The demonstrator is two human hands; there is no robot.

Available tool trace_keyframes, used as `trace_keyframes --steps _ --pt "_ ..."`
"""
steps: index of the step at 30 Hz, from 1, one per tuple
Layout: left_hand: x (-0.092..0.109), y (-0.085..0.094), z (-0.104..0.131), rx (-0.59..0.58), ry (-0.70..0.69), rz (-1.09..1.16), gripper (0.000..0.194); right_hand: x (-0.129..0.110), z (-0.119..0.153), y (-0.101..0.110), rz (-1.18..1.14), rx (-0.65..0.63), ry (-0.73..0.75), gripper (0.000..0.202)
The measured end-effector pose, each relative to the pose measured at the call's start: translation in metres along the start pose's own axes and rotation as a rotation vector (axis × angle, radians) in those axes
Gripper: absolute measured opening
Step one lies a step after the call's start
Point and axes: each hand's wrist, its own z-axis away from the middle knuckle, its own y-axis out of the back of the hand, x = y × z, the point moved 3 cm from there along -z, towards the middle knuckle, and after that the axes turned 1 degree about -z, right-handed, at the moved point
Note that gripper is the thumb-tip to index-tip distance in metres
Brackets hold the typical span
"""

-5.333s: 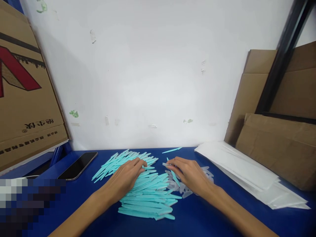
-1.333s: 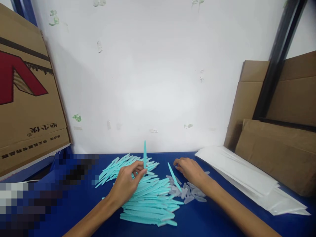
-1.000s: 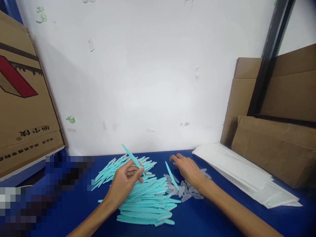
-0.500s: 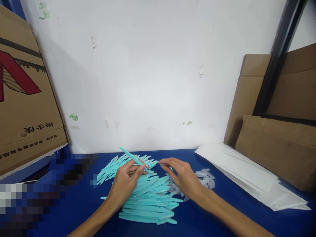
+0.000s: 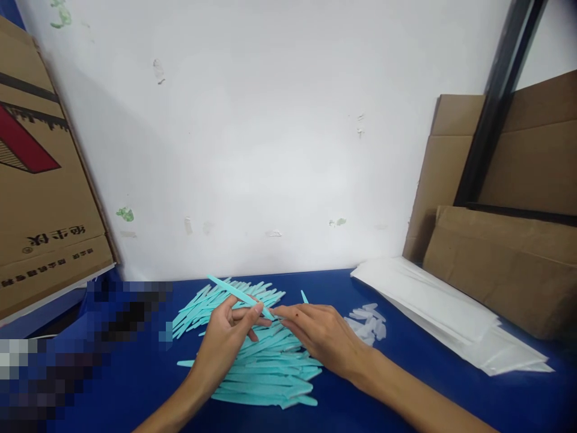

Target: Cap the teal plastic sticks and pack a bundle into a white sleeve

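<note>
A long turquoise stick (image 5: pixel 234 291) is pinched in my left hand (image 5: pixel 232 328), slanting up to the left. At its lower right end are the closed fingertips of my right hand (image 5: pixel 327 334); whatever they hold is too small to make out. Under and in front of both hands lies a pile of turquoise sticks (image 5: pixel 265 382). Another group of the same sticks (image 5: pixel 196 310) spreads out behind my left hand. Small translucent pieces (image 5: pixel 369 325) lie to the right of my right hand. The tip of one more turquoise stick (image 5: pixel 305 297) shows just behind my right hand.
White flat sheets or bags (image 5: pixel 428 300) lie on the blue table (image 5: pixel 360 403) at the right. Cardboard (image 5: pixel 500 264) leans behind them, beside a black post (image 5: pixel 496 114). A large printed carton (image 5: pixel 45 198) stands at the left. A white wall (image 5: pixel 270 150) rises behind the table.
My right hand has moved left, and its fingertips now meet the end of the stick in my left hand. The view has shifted slightly to the right.
</note>
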Motion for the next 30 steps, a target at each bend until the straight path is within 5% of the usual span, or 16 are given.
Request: trace_keyframes --steps 9,17,24,30 --pt "0.006 -0.003 0.002 -0.007 0.119 0.136 0.049 -0.007 -0.002 0.002 -0.035 0.182 0.085 0.027" --pt "-0.004 -0.002 0.002 -0.008 0.200 0.202 0.072 -0.008 -0.001 -0.002 -0.058 0.162 0.015 0.027" --pt "-0.005 -0.002 -0.001 -0.097 0.133 0.152 0.045 -0.010 0.000 -0.003 -0.074 0.135 -0.014 0.026" --pt "-0.010 0.002 -0.003 -0.139 0.167 0.087 0.047 -0.008 0.000 -0.003 -0.078 0.157 -0.008 0.023"
